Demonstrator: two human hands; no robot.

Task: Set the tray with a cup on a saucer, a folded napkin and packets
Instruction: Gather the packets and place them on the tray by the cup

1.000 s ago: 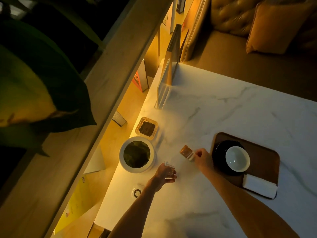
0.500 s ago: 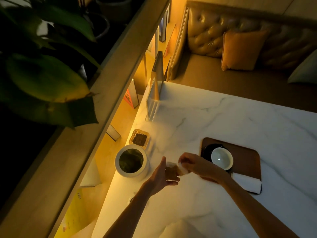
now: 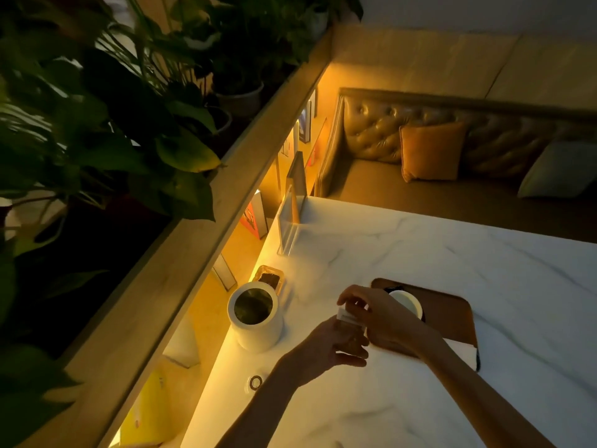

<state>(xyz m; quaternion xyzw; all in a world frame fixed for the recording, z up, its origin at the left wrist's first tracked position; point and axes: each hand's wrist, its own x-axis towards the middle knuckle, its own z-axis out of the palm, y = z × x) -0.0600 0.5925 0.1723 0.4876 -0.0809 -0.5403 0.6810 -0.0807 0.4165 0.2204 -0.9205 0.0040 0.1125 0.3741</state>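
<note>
A brown tray (image 3: 452,313) lies on the white marble table. On it a white cup (image 3: 409,304) sits on a black saucer (image 3: 392,289), and a folded white napkin (image 3: 463,350) lies at the tray's near edge. My left hand (image 3: 326,349) and my right hand (image 3: 386,320) meet just left of the tray. Small packets (image 3: 347,318) are pinched between the fingers of both. My right hand hides the tray's left corner and part of the saucer.
A white jar (image 3: 255,318) and a small dish with dark contents (image 3: 269,278) stand by the table's left edge. An acrylic stand (image 3: 290,227) is further back, and a small ring-shaped object (image 3: 255,382) is nearer. A wooden ledge with plants runs along the left; a sofa with cushions lies beyond.
My two hands, apart a second ago with one packet each, have come together beside the tray. The camera has tilted up, showing more of the sofa and plants.
</note>
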